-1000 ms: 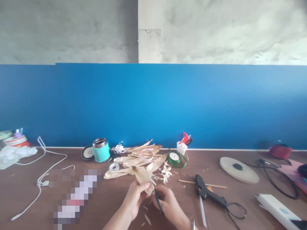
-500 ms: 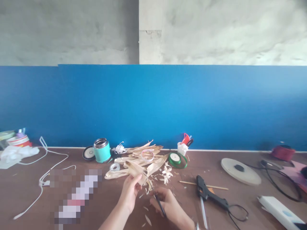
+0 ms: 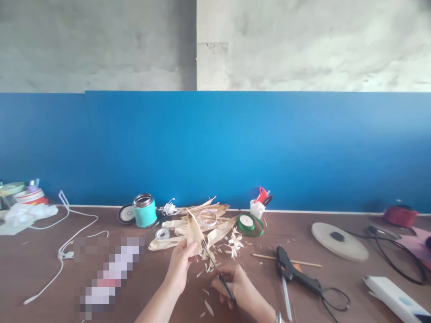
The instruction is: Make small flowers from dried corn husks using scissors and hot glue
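Note:
My left hand point(image 3: 182, 261) pinches a pale dried corn husk point(image 3: 194, 231) by its lower end, its pointed tip upward. Black-handled scissors point(image 3: 220, 278) are gripped in my right hand point(image 3: 237, 285), their blades reaching up to the husk's right edge. Whether the blades are apart is too fine to make out. More dried corn husks point(image 3: 164, 243) lie behind my hands. To the right of the held husk is a cluster of pale petal-shaped pieces point(image 3: 235, 244). Narrow husk scraps point(image 3: 208, 308) are scattered on the brown table between and around my hands.
A black glue gun point(image 3: 296, 273) lies over a thin wooden stick point(image 3: 262, 256) on the right. Behind are a green ribbon spool point(image 3: 246, 222), a white cup point(image 3: 257, 209) with pens and a turquoise jar point(image 3: 144, 213). A round turntable point(image 3: 323, 242) stands further right; white cables point(image 3: 62, 246) trail left.
My left hand has turned the corn husk so its tip points more upward. The scissors in my right hand have stayed close beside its edge. The view has shifted slightly.

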`<state>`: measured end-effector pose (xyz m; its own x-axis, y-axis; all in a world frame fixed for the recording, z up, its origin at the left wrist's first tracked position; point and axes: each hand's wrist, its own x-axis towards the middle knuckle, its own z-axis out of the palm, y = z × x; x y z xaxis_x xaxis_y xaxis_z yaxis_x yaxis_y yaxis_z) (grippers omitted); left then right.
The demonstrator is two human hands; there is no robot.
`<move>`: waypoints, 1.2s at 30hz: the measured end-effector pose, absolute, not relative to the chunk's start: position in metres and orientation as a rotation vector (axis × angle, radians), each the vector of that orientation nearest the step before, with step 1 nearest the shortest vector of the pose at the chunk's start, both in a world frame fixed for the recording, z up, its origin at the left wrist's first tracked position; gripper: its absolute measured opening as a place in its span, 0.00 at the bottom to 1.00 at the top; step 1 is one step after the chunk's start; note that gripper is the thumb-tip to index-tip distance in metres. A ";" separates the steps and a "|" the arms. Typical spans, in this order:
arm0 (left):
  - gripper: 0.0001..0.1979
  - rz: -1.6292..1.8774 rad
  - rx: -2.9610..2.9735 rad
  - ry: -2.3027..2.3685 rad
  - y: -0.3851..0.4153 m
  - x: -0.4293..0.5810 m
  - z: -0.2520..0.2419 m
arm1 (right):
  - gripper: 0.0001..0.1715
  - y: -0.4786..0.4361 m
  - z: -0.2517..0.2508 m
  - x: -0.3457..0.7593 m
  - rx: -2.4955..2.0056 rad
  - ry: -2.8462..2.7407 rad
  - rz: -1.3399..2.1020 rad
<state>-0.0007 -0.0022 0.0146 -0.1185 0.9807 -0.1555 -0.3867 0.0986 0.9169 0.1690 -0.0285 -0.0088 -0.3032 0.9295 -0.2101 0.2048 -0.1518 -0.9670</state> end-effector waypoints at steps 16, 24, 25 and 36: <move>0.12 1.345 0.734 1.055 -0.002 0.000 0.013 | 0.20 -0.027 -0.007 0.170 -1.358 -1.531 1.530; 0.11 1.365 0.683 1.023 -0.001 0.001 0.011 | 0.17 -0.028 -0.006 0.172 -1.393 -1.585 1.482; 0.11 1.364 0.678 1.019 0.000 0.001 0.011 | 0.16 -0.028 -0.005 0.172 -1.395 -1.597 1.476; 0.12 1.322 0.662 0.959 0.000 0.001 0.010 | 0.13 -0.031 0.002 0.169 -1.465 -1.600 1.436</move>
